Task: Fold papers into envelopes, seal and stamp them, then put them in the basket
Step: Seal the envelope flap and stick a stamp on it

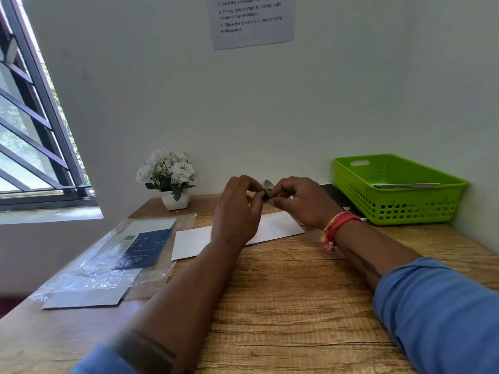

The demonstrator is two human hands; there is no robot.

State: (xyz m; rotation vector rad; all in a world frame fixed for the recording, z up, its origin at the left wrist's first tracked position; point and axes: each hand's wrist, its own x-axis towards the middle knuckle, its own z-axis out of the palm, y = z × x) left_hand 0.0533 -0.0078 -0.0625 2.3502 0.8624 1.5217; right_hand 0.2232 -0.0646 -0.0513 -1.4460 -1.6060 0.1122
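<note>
A white envelope [278, 228] lies flat on the wooden desk [297, 292], partly hidden under my hands. Above it, my left hand [237, 209] and my right hand [299, 201] meet, and both pinch a small dark stamp [267, 191] between their fingertips. A pale bit of backing curls up from the stamp. The green plastic basket [405, 209] stands at the back right of the desk. At least one flat envelope [405, 185] lies inside it.
A clear plastic pack with a dark blue card and white envelopes [113, 260] lies on the left of the desk. A white pot of flowers [172, 179] stands at the back by the wall. A black book [340, 198] lies beside the basket. An instruction sheet [251, 20] hangs on the wall.
</note>
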